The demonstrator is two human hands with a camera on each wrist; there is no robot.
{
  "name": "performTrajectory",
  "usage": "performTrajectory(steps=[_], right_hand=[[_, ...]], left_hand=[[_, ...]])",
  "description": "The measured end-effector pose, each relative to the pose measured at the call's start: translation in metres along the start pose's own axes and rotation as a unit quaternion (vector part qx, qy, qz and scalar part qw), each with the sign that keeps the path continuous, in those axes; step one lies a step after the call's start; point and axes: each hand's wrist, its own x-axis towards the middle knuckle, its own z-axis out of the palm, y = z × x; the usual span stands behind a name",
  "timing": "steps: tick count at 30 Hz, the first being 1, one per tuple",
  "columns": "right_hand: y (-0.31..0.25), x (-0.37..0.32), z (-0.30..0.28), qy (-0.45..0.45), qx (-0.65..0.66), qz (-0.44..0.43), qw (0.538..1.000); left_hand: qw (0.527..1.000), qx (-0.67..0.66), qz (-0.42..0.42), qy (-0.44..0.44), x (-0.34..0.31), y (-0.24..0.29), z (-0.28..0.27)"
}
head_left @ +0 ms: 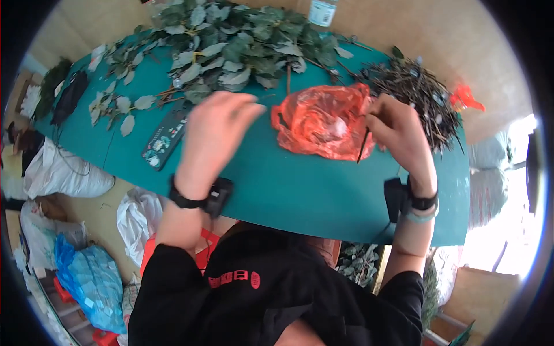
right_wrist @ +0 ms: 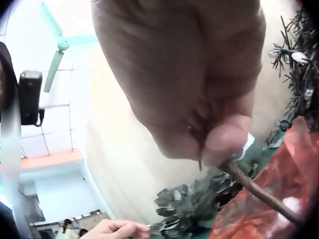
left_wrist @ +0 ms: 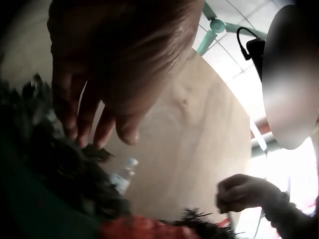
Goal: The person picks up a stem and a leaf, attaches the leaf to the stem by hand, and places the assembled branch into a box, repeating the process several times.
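Note:
My right hand (head_left: 399, 128) pinches a thin brown stem (head_left: 363, 146) between thumb and fingers at the right edge of a crumpled red plastic bag (head_left: 306, 141). In the right wrist view the stem (right_wrist: 261, 193) slants down from the fingertips across the bag, and no leaves show on it. Something small and white (head_left: 338, 127) lies in the bag. Above the table, left of the bag, my left hand (head_left: 210, 135) is blurred, its fingers loosely bent with nothing between them. Leafy green branches (head_left: 231, 55) are heaped just beyond it.
A pile of bare dark stems (head_left: 418, 86) lies at the right on the green table (head_left: 277, 199). A patterned dark phone-like object (head_left: 163, 141) rests beside my left hand. At the back stands a clear bottle (head_left: 322, 12). Filled sacks (head_left: 63, 173) sit on the floor at left.

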Motion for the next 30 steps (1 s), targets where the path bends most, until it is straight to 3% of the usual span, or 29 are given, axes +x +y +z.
performTrajectory(steps=[2, 4, 7, 12, 16, 21, 26, 29, 30], right_hand=[[0.021, 0.005, 0.000, -0.038, -0.119, -0.046, 0.991], [0.034, 0.012, 0.011, -0.055, -0.148, -0.032, 0.987], [0.053, 0.019, 0.022, -0.071, -0.196, -0.024, 0.978], [0.072, 0.024, 0.027, -0.047, -0.252, -0.023, 0.966], [0.072, 0.024, 0.032, -0.029, -0.277, -0.023, 0.960], [0.080, 0.024, 0.041, -0.018, -0.296, -0.062, 0.953], [0.076, 0.026, 0.029, -0.051, -0.298, -0.045, 0.952], [0.062, 0.026, 0.011, -0.096, -0.147, 0.082, 0.981], [0.060, 0.026, 0.008, -0.095, -0.147, 0.081, 0.981]], left_hand=[[0.991, 0.113, -0.072, -0.005, -0.006, -0.032, -0.012], [0.984, 0.150, -0.090, -0.016, -0.006, -0.053, -0.019], [0.950, 0.253, -0.157, -0.099, -0.003, -0.069, -0.026], [0.931, 0.280, -0.177, -0.154, 0.004, -0.077, -0.018], [0.939, 0.270, -0.136, -0.165, 0.002, -0.084, -0.010], [0.966, 0.214, -0.122, -0.071, 0.001, -0.080, -0.016], [0.983, 0.115, -0.135, 0.051, 0.007, -0.058, -0.044], [0.984, 0.030, -0.136, 0.108, 0.012, -0.052, -0.052], [0.981, -0.027, -0.137, 0.132, 0.014, -0.050, -0.053]])
